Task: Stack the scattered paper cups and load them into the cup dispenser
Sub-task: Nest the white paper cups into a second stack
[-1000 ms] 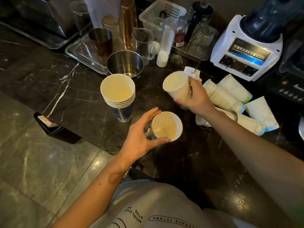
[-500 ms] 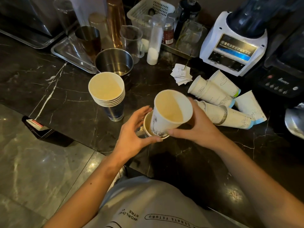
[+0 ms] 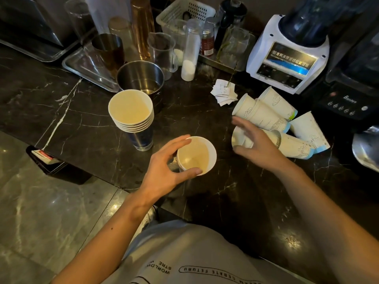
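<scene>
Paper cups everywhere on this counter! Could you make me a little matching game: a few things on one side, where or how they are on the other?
Things:
1. cup stack
2. loose cups
3. left hand
4. paper slips

States:
A. lying on their sides by the blender
B. upright in front of the steel pot
C. gripping an upright cup
D. small white pile on the counter

Pairs: 1-B, 2-A, 3-C, 4-D

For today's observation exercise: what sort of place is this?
Probably a drinks counter in a café or tea shop: a commercial blender, metal shakers on a tray, and branded paper cups.
</scene>
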`<move>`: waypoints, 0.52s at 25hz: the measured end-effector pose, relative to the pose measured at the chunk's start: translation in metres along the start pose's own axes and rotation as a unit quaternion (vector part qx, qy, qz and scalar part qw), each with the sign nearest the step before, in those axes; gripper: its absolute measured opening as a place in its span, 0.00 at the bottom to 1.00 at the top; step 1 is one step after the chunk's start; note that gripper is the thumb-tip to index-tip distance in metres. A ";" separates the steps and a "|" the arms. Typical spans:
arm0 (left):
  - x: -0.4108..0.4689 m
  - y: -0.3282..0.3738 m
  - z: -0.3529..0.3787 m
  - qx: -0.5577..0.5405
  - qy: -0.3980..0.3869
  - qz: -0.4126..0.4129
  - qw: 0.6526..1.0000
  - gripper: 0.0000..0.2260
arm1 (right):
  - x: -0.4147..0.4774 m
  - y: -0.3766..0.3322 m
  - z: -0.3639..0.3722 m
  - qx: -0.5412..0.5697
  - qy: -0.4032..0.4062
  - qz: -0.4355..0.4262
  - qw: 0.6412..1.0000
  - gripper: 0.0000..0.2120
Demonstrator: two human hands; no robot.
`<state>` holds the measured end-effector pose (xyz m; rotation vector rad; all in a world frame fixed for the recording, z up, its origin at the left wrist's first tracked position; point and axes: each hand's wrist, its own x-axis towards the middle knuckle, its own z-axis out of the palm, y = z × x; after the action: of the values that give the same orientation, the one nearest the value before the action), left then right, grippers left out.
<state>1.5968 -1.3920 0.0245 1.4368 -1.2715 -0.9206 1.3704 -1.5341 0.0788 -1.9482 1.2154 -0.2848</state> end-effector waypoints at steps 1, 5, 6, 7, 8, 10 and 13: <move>-0.001 -0.001 0.001 0.002 0.005 -0.002 1.000 0.33 | 0.006 0.011 -0.006 -0.066 0.031 0.019 0.997 0.39; -0.002 -0.002 0.001 0.006 0.013 -0.007 1.000 0.34 | 0.022 0.053 -0.016 -0.255 0.013 0.080 0.964 0.48; -0.002 -0.001 0.001 0.006 0.014 -0.008 1.000 0.33 | 0.025 0.060 -0.016 -0.272 0.001 0.076 0.959 0.49; -0.002 -0.001 0.001 0.004 0.014 -0.011 1.000 0.33 | 0.027 0.065 -0.014 -0.289 -0.004 0.068 0.955 0.49; -0.003 -0.001 0.001 0.003 0.014 -0.012 1.000 0.33 | 0.029 0.068 -0.012 -0.310 -0.001 0.061 0.949 0.49; -0.003 -0.003 0.002 0.003 0.013 -0.012 1.000 0.34 | 0.033 0.069 -0.010 -0.348 0.019 0.061 0.935 0.46; -0.004 -0.002 0.003 -0.010 0.010 -0.031 0.999 0.39 | 0.033 0.066 -0.010 -0.343 0.046 0.044 0.937 0.44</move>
<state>1.5938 -1.3892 0.0214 1.4733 -1.2060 -0.9537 1.3383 -1.5804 0.0299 -2.4731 1.6066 0.1229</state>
